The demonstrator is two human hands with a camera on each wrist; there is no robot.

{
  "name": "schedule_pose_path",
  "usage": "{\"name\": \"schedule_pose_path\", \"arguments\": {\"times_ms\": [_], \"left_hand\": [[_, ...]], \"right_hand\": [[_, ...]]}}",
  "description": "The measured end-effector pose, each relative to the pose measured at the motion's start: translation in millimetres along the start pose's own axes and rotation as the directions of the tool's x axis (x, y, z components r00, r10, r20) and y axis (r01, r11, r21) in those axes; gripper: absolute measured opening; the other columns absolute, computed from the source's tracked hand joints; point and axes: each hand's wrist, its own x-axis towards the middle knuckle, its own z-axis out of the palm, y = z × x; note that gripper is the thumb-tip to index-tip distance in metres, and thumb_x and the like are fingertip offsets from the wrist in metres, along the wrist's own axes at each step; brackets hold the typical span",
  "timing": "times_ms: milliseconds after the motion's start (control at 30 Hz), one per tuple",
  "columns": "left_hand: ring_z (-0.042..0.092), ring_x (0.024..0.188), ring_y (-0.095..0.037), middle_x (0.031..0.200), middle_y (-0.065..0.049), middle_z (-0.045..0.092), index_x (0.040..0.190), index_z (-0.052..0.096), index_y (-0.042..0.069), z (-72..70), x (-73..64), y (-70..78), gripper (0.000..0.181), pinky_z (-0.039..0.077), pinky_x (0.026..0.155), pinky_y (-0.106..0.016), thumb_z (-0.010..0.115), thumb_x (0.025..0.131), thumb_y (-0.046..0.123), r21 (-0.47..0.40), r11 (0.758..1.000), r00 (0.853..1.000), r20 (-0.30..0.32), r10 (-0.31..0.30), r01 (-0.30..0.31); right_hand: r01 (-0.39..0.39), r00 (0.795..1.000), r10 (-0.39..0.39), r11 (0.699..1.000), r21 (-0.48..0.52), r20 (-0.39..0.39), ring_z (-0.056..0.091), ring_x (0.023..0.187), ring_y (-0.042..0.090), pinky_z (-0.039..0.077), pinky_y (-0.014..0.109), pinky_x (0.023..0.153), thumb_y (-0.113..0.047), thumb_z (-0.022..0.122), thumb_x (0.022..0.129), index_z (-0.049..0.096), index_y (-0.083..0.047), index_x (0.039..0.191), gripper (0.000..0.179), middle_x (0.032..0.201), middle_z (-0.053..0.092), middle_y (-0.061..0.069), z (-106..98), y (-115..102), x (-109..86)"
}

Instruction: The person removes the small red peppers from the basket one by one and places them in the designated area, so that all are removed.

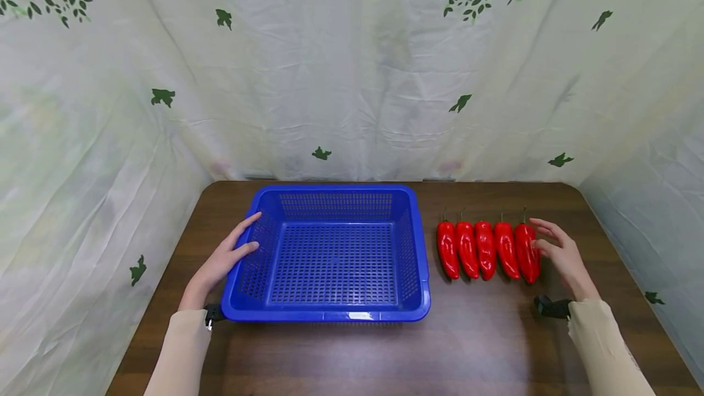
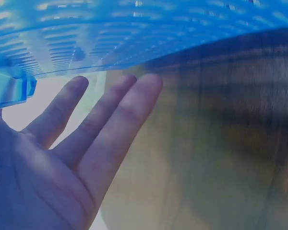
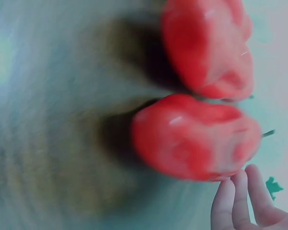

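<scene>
A blue plastic basket (image 1: 326, 315) with slotted walls stands on the table, and nothing lies inside it. My left hand (image 1: 222, 256) holds its left rim: two digits lie over the inside edge. In the left wrist view, three straight fingers of the left hand (image 2: 101, 124) extend along the outside of the basket's wall (image 2: 134, 28). Several shiny red peppers lie in a row to the basket's right. At the rightmost red pepper (image 1: 527, 253), my right hand (image 1: 561, 258) reaches with spread fingers. In the right wrist view, its fingertips (image 3: 237, 184) meet the pepper's side (image 3: 192, 139).
The brown wooden table (image 1: 352, 359) carries everything. A pale curtain (image 1: 352, 78) with green leaf prints hangs behind it and along both sides. Each wrist wears a dark camera strap; the right one (image 1: 552, 307) sits just in front of the peppers.
</scene>
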Motion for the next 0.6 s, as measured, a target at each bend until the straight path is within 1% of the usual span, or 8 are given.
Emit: {"name": "schedule_pose_path", "arguments": {"times_ms": [67, 167, 233, 300, 367, 467, 533, 600], "left_hand": [[0.030, 0.132, -0.044, 0.156, -0.019, 0.012, 0.154, 0.017, 0.028, -0.9, -1.3, 2.9, 0.064, 0.042, 0.092, -0.052, 0.051, 0.100, 0.025, 0.028, 1.000, 1.000, -0.005, 0.004, -0.004], [0.029, 0.133, -0.043, 0.155, -0.020, 0.014, 0.154, 0.016, 0.027, -1.9, -2.9, 6.4, 0.064, 0.040, 0.094, -0.054, 0.050, 0.100, 0.027, 0.056, 0.998, 1.000, -0.008, 0.013, -0.012], [0.025, 0.135, -0.043, 0.155, -0.021, 0.014, 0.154, 0.016, 0.026, -2.8, -4.2, 8.7, 0.064, 0.038, 0.096, -0.056, 0.049, 0.100, 0.028, 0.082, 0.996, 1.000, -0.009, 0.026, -0.025], [0.024, 0.135, -0.045, 0.154, -0.023, 0.015, 0.154, 0.016, 0.024, -4.0, -4.9, 10.2, 0.063, 0.037, 0.096, -0.057, 0.049, 0.101, 0.027, 0.094, 0.995, 0.999, -0.007, 0.040, -0.039], [0.022, 0.135, -0.046, 0.152, -0.025, 0.016, 0.154, 0.016, 0.023, -5.6, -6.1, 11.8, 0.063, 0.037, 0.096, -0.056, 0.048, 0.101, 0.027, 0.122, 0.991, 0.998, -0.009, 0.055, -0.054], [0.033, 0.130, -0.046, 0.149, -0.026, 0.021, 0.154, 0.016, 0.023, -9.4, -8.1, 14.7, 0.063, 0.042, 0.093, -0.049, 0.048, 0.101, 0.025, 0.147, 0.986, 0.997, -0.001, 0.081, -0.080], [0.039, 0.126, -0.046, 0.149, -0.025, 0.023, 0.154, 0.016, 0.021, -12.4, -9.8, 17.7, 0.062, 0.044, 0.092, -0.045, 0.048, 0.101, 0.023, 0.168, 0.981, 0.995, 0.002, 0.102, -0.101], [0.044, 0.122, -0.046, 0.149, -0.025, 0.023, 0.154, 0.015, 0.020, -14.6, -12.0, 22.3, 0.063, 0.045, 0.092, -0.047, 0.048, 0.101, 0.021, 0.179, 0.977, 0.993, 0.003, 0.119, -0.118]], "right_hand": [[0.000, 1.000, 0.000, 1.000, -0.008, -0.004, 0.049, 0.101, 0.007, 0.046, 0.014, 0.077, -0.011, 0.044, 0.098, 0.037, -0.004, 0.144, 0.047, 0.138, 0.033, 0.029, -0.3, -7.4, -0.4], [0.014, 1.000, -0.014, 1.000, -0.013, -0.009, 0.049, 0.103, 0.006, 0.044, 0.013, 0.079, -0.015, 0.046, 0.099, 0.038, -0.008, 0.145, 0.047, 0.139, 0.035, 0.027, 1.1, -18.4, -0.7], [0.029, 1.000, -0.029, 1.000, -0.003, -0.012, 0.049, 0.100, 0.000, 0.044, 0.014, 0.079, -0.015, 0.047, 0.098, 0.040, -0.009, 0.144, 0.047, 0.137, 0.039, 0.021, 3.2, -25.8, -1.1], [0.039, 0.999, -0.039, 0.999, -0.006, -0.016, 0.049, 0.098, -0.004, 0.045, 0.017, 0.079, -0.016, 0.048, 0.098, 0.041, -0.011, 0.144, 0.047, 0.135, 0.042, 0.015, 5.9, -33.2, -1.0], [0.047, 0.999, -0.047, 0.999, -0.007, -0.013, 0.049, 0.099, -0.002, 0.046, 0.023, 0.082, -0.017, 0.048, 0.098, 0.041, -0.012, 0.144, 0.047, 0.135, 0.042, 0.011, 8.7, -41.4, -1.0], [0.073, 0.997, -0.073, 0.997, -0.034, -0.001, 0.046, 0.102, 0.002, 0.045, 0.034, 0.085, -0.018, 0.047, 0.099, 0.039, -0.012, 0.145, 0.048, 0.138, 0.040, 0.014, 13.7, -53.6, -1.2], [0.106, 0.994, -0.106, 0.993, -0.056, 0.008, 0.045, 0.105, 0.007, 0.043, 0.036, 0.086, -0.017, 0.047, 0.099, 0.038, -0.009, 0.145, 0.048, 0.139, 0.040, 0.016, 17.4, -61.2, -1.6], [0.143, 0.990, -0.143, 0.986, -0.084, 0.016, 0.045, 0.108, 0.013, 0.042, 0.035, 0.086, -0.016, 0.047, 0.099, 0.037, -0.005, 0.145, 0.048, 0.139, 0.040, 0.017, 21.5, -67.7, -1.9]]}}
